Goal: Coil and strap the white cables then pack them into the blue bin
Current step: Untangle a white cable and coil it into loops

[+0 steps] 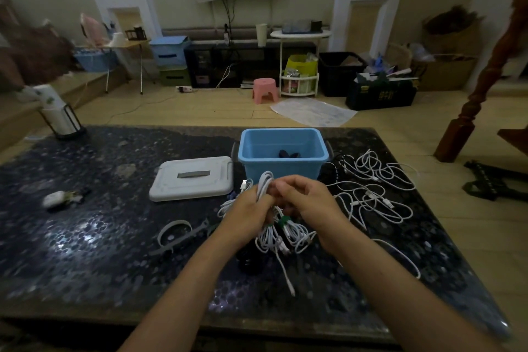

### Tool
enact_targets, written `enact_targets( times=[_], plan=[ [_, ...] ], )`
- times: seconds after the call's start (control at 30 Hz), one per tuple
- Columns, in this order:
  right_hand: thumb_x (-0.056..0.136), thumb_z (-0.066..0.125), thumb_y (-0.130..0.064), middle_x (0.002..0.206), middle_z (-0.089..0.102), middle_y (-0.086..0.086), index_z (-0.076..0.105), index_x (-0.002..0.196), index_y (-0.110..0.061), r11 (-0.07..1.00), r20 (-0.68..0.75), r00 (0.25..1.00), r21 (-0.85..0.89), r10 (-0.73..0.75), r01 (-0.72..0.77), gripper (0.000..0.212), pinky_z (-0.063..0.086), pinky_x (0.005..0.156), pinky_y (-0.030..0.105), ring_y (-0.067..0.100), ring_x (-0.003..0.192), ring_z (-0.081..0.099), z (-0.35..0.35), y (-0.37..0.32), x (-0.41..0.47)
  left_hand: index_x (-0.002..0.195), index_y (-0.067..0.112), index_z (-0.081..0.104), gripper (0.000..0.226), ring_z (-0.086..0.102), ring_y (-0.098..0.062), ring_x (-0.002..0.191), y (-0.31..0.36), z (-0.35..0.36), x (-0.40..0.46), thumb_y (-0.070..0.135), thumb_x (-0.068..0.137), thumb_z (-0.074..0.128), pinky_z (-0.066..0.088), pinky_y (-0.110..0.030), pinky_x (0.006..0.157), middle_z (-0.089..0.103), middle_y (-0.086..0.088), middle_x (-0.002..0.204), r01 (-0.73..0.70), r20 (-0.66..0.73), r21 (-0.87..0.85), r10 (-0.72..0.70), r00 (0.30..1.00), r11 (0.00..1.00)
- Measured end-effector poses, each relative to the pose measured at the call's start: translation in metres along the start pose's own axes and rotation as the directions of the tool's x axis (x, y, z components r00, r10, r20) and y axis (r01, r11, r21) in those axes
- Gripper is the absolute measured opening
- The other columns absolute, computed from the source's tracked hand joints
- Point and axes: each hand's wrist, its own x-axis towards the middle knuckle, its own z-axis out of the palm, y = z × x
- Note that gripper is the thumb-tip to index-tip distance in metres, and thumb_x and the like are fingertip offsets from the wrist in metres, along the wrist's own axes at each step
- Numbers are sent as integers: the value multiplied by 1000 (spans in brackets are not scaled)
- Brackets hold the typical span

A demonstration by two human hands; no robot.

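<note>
My left hand [250, 206] grips a folded bundle of white cable [264, 184] whose loops rise above my fingers. My right hand [305, 197] meets it from the right, its fingers curled at the same bundle. Below my hands lie coiled white cables [285, 234] bound with green straps [284, 221]. A tangle of loose white cables [371, 191] spreads over the table to the right. The blue bin [248, 153] stands open just behind my hands, with dark items at its bottom.
The bin's grey-white lid [191, 178] lies left of it. Grey straps [174, 233] rest on the dark speckled table [100, 237] at the left front. A small white device [55, 198] and a paper-roll holder [58, 114] sit far left.
</note>
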Motion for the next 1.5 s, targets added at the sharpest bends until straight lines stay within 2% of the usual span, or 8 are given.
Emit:
enact_targets(
  times=[0.17, 0.43, 0.73, 0.87, 1.03, 1.23, 1.4, 1.5],
  plan=[
    [90, 70, -35, 100, 67, 3, 56, 102, -18, 982, -38, 999, -191, -6, -1, 25, 53, 75, 25, 12, 87, 67, 8, 10, -1, 105, 3, 66, 33, 63, -33, 77, -3, -6, 7, 30, 101, 48, 53, -36, 73, 69, -20, 87, 49, -168, -133, -71, 983, 990],
    [92, 66, -35, 96, 67, -15, 61, 91, -34, 686, 258, 958, -677, -121, 269, 5, 47, 93, 38, 10, 96, 62, 8, 31, -3, 106, 13, 68, 34, 49, -26, 66, 3, -24, 12, 33, 106, 40, 40, -35, 63, 56, -8, 67, -15, -224, -458, -100, 969, 889],
    [83, 69, -59, 61, 63, -6, 64, 72, -22, 615, 39, 989, -779, -144, 120, 39, 43, 56, 28, 6, 59, 58, -11, 27, 6, 87, 13, 60, 46, 41, -10, 47, 2, -28, 3, 46, 104, 34, 34, -16, 43, 51, -1, 57, 19, -116, -208, -44, 992, 978],
    [77, 68, -69, 55, 58, -3, 62, 64, -15, 589, -6, 993, -805, -120, 66, 56, 39, 53, 31, 10, 58, 58, -19, 24, 11, 90, 14, 57, 45, 40, -12, 50, 3, -25, -1, 48, 103, 33, 33, -21, 47, 46, -1, 58, -9, 19, -301, 15, 1000, 954],
    [90, 59, -61, 52, 58, -4, 63, 57, -22, 604, 241, 970, -768, -34, 212, 51, 44, 56, 28, 6, 51, 56, -8, 29, 3, 94, 13, 58, 41, 43, -12, 54, 3, -19, 3, 46, 103, 36, 39, -21, 52, 54, 1, 61, -94, -43, -297, 85, 995, 950],
    [86, 71, -49, 70, 67, 7, 66, 72, -10, 681, 258, 966, -713, 32, 168, 42, 46, 62, 30, 13, 62, 61, -5, 31, 8, 93, 11, 60, 47, 36, -13, 46, 6, -19, -2, 49, 104, 35, 31, -25, 46, 44, 0, 58, 7, 103, -333, 29, 994, 943],
    [85, 76, -39, 57, 61, -18, 67, 73, -23, 724, 243, 966, -682, 89, 105, 22, 41, 57, 16, -5, 54, 53, -25, 16, 13, 91, 7, 61, 46, 30, -11, 42, 3, -21, -5, 44, 104, 37, 26, -21, 42, 39, -1, 52, 58, 165, -178, -29, 986, 982],
    [90, 71, -36, 69, 70, -4, 71, 79, -19, 792, 177, 982, -608, 71, 53, 20, 51, 64, 27, 4, 63, 62, -37, 9, 17, 90, 7, 61, 45, 31, -8, 38, 0, -20, -2, 44, 104, 38, 26, -20, 41, 40, 3, 49, 54, 149, -118, -36, 988, 992]
  ],
)
